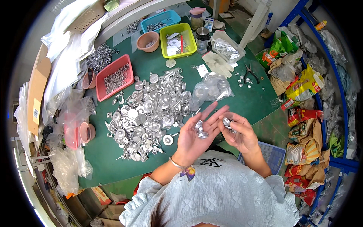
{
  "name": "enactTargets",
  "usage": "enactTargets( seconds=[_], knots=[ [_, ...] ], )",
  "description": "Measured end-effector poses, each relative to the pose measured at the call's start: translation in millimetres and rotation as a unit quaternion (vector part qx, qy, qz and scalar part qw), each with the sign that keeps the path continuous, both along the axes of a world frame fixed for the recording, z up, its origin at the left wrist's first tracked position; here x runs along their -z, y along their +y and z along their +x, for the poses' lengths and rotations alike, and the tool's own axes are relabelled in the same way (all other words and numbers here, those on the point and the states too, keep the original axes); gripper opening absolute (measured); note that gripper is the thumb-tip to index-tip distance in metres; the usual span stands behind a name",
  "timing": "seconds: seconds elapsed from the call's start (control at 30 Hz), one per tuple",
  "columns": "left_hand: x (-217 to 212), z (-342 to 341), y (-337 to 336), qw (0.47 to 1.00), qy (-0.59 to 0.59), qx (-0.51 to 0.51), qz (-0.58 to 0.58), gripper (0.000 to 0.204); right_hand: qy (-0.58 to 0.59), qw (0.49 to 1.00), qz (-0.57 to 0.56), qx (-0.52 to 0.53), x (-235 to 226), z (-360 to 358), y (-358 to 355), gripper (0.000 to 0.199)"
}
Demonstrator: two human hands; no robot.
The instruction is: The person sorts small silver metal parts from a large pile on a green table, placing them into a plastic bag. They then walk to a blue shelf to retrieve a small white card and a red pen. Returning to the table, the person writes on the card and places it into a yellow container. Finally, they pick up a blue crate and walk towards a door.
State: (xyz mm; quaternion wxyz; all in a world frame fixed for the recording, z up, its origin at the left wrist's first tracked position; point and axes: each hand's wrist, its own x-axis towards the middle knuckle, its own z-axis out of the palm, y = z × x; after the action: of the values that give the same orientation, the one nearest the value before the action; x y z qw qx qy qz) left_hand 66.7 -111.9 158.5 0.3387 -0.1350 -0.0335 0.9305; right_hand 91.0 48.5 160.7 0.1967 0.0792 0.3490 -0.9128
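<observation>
My left hand (193, 135) is palm up with its fingers stretched out. Several small silver metal ring parts (202, 134) lie in it near the finger bases. Close beside it, my right hand (242, 133) pinches a round silver metal fitting (227, 122) between thumb and fingers. Both hands are over the near edge of the green table (102, 166). To their left spreads a large heap of silver metal fittings (140, 120), discs with ringed stems. Just beyond my hands sits a clear plastic bag (215, 87) of round silver pieces.
A red tray (127, 62) of small rings stands beyond the heap, near a pink bowl (148, 41), a yellow-green basket (193, 34) and a blue tray (174, 16). Pliers (251, 73), a white glove (217, 63) and a glass jar (202, 41) are at the far right. Blue shelving (324, 109) holds bags.
</observation>
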Motion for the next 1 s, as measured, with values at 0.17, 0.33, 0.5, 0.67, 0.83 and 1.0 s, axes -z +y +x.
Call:
enactTargets(
  seconds=[0.17, 0.33, 0.5, 0.67, 0.83, 1.0],
  knots=[
    [1.1, -1.6, 0.4, 1.0, 0.009, 0.005, 0.026, 0.049, 0.062, 0.996, 0.051, -0.039, 2.4, 5.9, -5.6, 0.028],
    [-2.8, -0.1, 2.1, 0.999, 0.038, -0.012, -0.029, 0.048, 0.069, 0.995, 0.057, 0.037, -5.5, 6.1, -19.4, 0.023],
    [4.9, 1.9, 3.3, 0.994, 0.074, -0.01, -0.082, 0.047, 0.125, 0.949, 0.291, 0.0, 2.4, 8.7, -17.8, 0.019],
    [4.9, 2.4, 6.8, 0.992, 0.078, 0.004, -0.102, 0.046, 0.268, 0.811, 0.52, 0.022, -4.6, 7.9, -31.5, 0.018],
    [9.7, 3.0, 7.8, 0.997, 0.054, -0.005, -0.06, 0.047, 0.254, 0.829, 0.492, 0.078, -4.1, 1.5, -23.1, 0.018],
    [4.1, 3.0, 8.4, 0.999, 0.034, 0.007, -0.034, 0.048, 0.228, 0.794, 0.556, 0.092, -17.4, -3.3, -21.3, 0.021]
  ],
)
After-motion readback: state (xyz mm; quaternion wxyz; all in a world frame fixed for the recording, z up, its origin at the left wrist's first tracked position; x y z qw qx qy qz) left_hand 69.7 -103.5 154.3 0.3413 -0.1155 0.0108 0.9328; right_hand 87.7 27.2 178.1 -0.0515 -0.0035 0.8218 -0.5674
